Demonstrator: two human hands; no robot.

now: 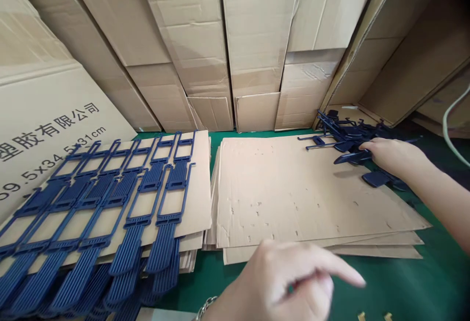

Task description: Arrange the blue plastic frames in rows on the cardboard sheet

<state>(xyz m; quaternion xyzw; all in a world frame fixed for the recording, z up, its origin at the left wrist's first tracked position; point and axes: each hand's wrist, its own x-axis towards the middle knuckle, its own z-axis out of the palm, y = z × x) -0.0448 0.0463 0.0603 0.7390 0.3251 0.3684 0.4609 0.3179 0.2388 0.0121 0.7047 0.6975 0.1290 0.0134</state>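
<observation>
Blue plastic parts (352, 137) lie heaped at the far right of the cardboard sheets (293, 198); the right hand (391, 157) grips one, fingers clamped. The left hand (290, 282) hovers empty, fingers loosely apart.

Free room and obstacles. The widest open surface is the bare top sheet of the cardboard stack (293, 198) at centre frame. A narrow strip of green table (400, 286) lies clear along the lower right. The left third is blocked by blue plastic frames (121, 203) laid in rows on cardboard. A loose heap of blue parts (348, 132) crowds the upper right. Leaning cartons (227, 42) wall off the whole top of the frame, closing passage rearward.
</observation>
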